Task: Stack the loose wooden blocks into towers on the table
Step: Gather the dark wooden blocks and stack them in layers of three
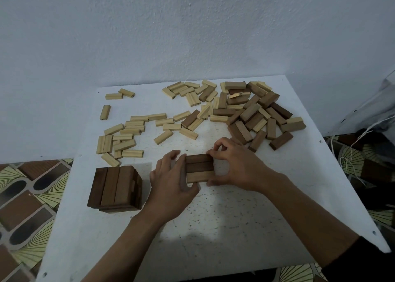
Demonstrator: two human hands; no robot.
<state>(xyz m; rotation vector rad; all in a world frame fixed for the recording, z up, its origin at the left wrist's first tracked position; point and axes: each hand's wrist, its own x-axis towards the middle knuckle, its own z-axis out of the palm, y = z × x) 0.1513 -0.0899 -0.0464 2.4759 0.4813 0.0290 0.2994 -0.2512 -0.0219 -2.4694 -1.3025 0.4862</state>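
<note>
Three wooden blocks (199,168) lie side by side as one layer at the middle of the white table (213,228), two dark and one pale. My left hand (171,181) presses against the layer's left ends, fingers curled round them. My right hand (233,166) grips the right ends, thumb at the front, fingers at the back. A finished dark tower (116,188) of several layers stands to the left. Loose pale blocks (128,132) lie scattered at the back left. A heap of dark and pale blocks (252,110) sits at the back right.
A pale wall rises right behind the table. Patterned floor tiles (25,196) show past the left edge. A plastic sheet and white string (354,145) hang beyond the right edge. The table's front half (213,228) bears only my forearms.
</note>
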